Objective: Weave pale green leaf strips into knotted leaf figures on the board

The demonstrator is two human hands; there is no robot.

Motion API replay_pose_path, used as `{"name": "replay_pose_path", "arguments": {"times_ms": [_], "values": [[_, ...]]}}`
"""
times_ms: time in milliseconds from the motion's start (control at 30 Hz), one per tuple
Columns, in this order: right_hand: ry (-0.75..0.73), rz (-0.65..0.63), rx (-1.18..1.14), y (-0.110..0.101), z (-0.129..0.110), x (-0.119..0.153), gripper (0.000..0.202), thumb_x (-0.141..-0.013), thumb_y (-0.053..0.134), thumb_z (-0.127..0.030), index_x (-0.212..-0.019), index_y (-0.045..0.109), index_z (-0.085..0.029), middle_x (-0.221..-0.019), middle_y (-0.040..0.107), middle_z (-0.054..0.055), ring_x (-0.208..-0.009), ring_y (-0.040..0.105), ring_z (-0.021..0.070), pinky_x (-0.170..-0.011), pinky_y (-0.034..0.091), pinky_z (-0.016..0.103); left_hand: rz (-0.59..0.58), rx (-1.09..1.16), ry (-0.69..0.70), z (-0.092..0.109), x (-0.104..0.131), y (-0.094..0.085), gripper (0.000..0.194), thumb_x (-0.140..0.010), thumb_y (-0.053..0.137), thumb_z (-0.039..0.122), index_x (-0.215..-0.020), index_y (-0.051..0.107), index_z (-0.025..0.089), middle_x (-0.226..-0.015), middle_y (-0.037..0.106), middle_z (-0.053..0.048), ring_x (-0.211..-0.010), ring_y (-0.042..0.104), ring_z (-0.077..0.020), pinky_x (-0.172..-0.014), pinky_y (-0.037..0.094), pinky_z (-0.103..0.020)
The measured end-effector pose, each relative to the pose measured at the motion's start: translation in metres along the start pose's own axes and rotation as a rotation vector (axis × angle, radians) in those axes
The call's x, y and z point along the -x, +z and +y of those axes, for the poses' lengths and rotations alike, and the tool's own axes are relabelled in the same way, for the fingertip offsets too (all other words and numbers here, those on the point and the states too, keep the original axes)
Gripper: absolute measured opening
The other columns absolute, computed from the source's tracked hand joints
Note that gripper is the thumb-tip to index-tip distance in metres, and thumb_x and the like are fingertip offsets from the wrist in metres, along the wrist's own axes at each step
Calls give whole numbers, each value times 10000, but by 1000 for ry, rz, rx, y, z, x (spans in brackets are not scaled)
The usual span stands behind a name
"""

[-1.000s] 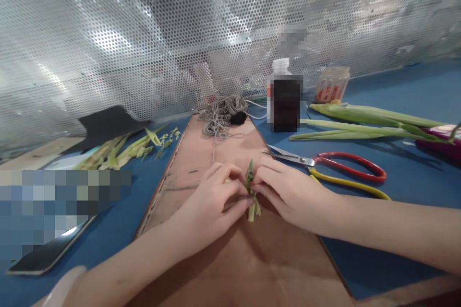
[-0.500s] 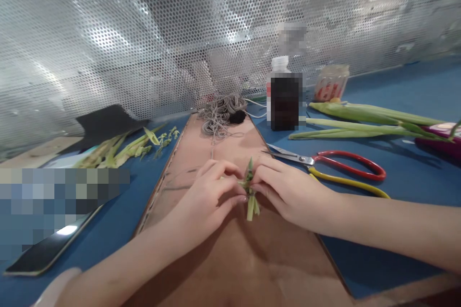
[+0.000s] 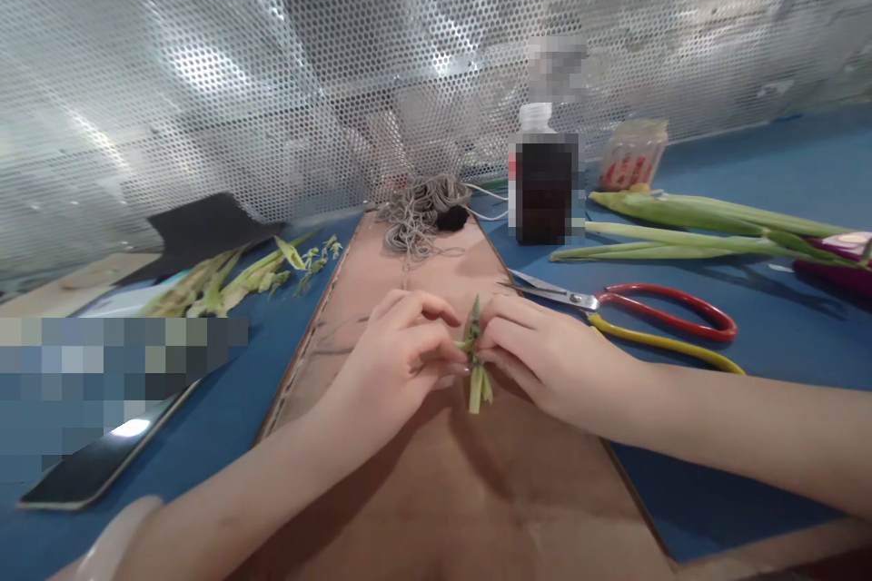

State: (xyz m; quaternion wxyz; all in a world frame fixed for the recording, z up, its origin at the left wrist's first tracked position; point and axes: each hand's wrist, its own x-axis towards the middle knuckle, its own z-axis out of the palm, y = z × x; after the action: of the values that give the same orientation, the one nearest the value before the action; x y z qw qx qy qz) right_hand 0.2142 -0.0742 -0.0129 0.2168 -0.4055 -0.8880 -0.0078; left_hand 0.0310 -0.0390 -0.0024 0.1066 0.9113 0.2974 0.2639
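Observation:
A small bundle of green leaf strips (image 3: pixel 476 388) stands between my hands above a strip of brown cardboard (image 3: pixel 436 526). My left hand (image 3: pixel 401 349) pinches the bundle from the left, thumb and fingertips bent around a pale strip that sticks out sideways. From the other side my right hand (image 3: pixel 538 354) pinches it with fingers curled together. The bundle's pointed tip shows above the fingertips and its cut ends hang below; its middle is partly hidden by my fingers. Just beyond my right hand lie scissors (image 3: pixel 579 300) with one red and one yellow handle.
Tangled grey cord (image 3: pixel 415 209) lies at the cardboard's far end, near a dark bottle (image 3: pixel 545 191) with a white cap. Long green leaves (image 3: pixel 681 241) and a clear jar (image 3: pixel 633 154) are at right. Leaf scraps (image 3: pixel 238 281) and a phone-like dark slab (image 3: pixel 88 472) are at left.
Both hands keep their pinch on the leaf bundle, with only a slight shift of the left fingers. The whole view has moved a little.

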Motion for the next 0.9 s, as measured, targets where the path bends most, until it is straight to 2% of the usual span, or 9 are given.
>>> {"name": "replay_pose_path", "arguments": {"times_ms": [133, 233, 333, 467, 667, 767, 900], "values": [[-79, -10, 38, 0, 1, -1, 175, -818, 410, -96, -756, 569, -133, -814, 496, 82, -807, 454, 184, -723, 406, 335, 13, -14, 33, -3, -1, 1, 151, -714, 571, 83, -661, 629, 211, -872, 595, 0, -845, 502, -164, -775, 391, -327], [-51, 9, -14, -1, 2, -2, 168, -818, 416, -99, -752, 563, -143, -801, 500, 70, -789, 458, 175, -707, 412, 317, -36, 61, 6, -4, 1, 1, 171, -724, 544, 57, -700, 623, 207, -813, 617, 11, -791, 527, -143, -733, 406, -294], [11, 26, -71, -1, 3, -2, 174, -824, 396, -86, -748, 542, -143, -785, 500, 66, -761, 466, 166, -679, 423, 301, -55, 151, -71, -3, 2, 1, 124, -743, 538, 97, -672, 583, 188, -850, 612, 4, -807, 547, -138, -736, 424, -275], [6, 31, -55, 0, 3, -2, 185, -827, 364, -62, -744, 512, -136, -779, 500, 75, -751, 469, 169, -676, 424, 313, -67, 227, -166, 1, 1, 0, 136, -771, 504, 148, -640, 518, 180, -1018, 581, -21, -949, 539, -167, -823, 421, -313], [-23, 19, -39, 0, 3, -1, 191, -837, 344, -77, -753, 503, -144, -780, 496, 79, -734, 456, 174, -647, 417, 322, -136, 387, -270, 2, 0, 2, 147, -778, 481, 158, -635, 456, 180, -970, 630, -16, -948, 561, -164, -839, 435, -333], [-53, -14, 16, 2, 4, 1, 188, -825, 354, -61, -765, 515, -140, -776, 488, 82, -740, 454, 181, -639, 410, 325, -137, 449, -297, 0, 0, 4, 150, -783, 469, 180, -634, 447, 178, -993, 623, -37, -958, 560, -187, -840, 434, -360], [-179, -137, 237, 4, 4, 2, 177, -784, 404, -49, -730, 541, -146, -739, 476, 78, -752, 426, 208, -650, 395, 361, -135, 484, -326, -1, 1, 6, 169, -785, 467, 202, -621, 437, 179, -961, 632, -47, -912, 575, -191, -825, 440, -361]]}}
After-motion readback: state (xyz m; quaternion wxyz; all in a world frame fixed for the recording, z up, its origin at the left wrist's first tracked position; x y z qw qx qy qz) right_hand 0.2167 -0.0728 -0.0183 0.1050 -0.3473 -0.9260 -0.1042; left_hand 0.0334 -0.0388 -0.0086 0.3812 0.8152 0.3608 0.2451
